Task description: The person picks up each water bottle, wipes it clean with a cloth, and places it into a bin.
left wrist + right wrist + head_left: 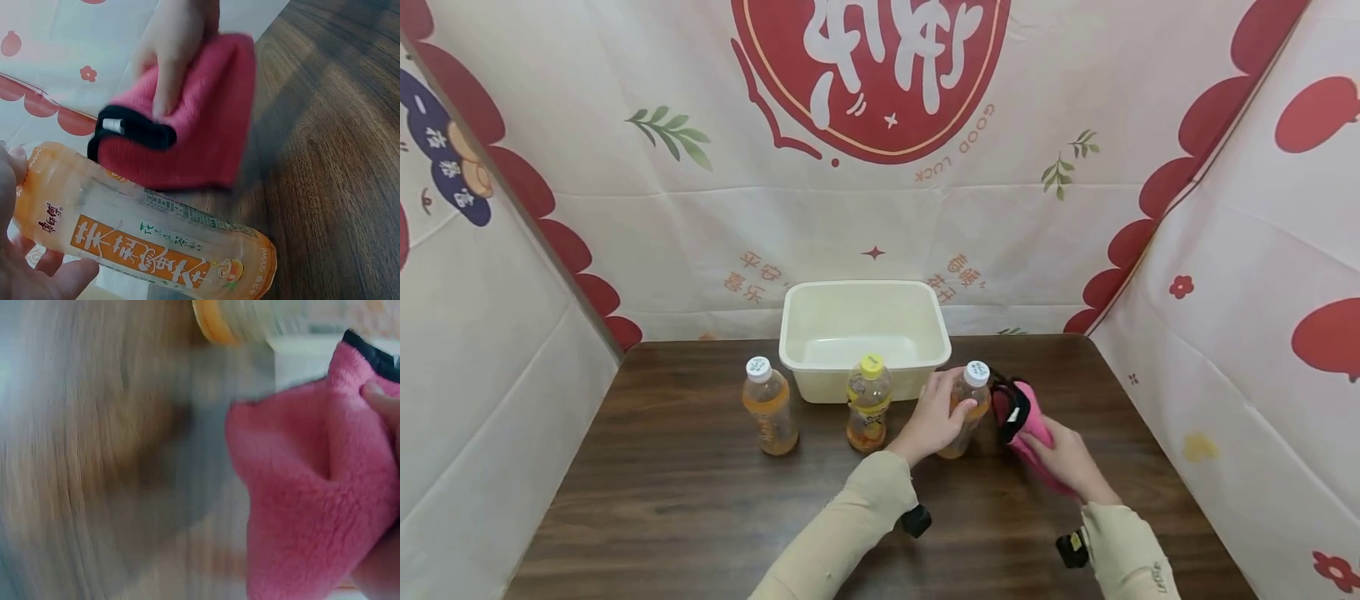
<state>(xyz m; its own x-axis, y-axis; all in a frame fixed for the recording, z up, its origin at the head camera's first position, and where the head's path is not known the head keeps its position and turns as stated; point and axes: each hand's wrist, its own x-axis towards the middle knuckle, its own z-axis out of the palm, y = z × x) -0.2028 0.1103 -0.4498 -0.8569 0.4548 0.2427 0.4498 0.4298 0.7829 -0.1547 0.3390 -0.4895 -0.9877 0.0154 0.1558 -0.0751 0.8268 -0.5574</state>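
My left hand holds a clear plastic tea bottle by its upper part, fingers and thumb around it. This bottle has a white cap and an orange label, and is roughly upright over the table. Just right of it, my right hand grips a fuzzy pink cloth with black edging. In the left wrist view the cloth hangs behind the bottle, a small gap between them in the head view. The right wrist view shows the cloth's folds close up, blurred at the left.
A cream plastic tub stands at the table's back. In front of it is a yellow-capped bottle; left of that, another white-capped bottle. Printed cloth walls border the brown wooden table at the back and sides.
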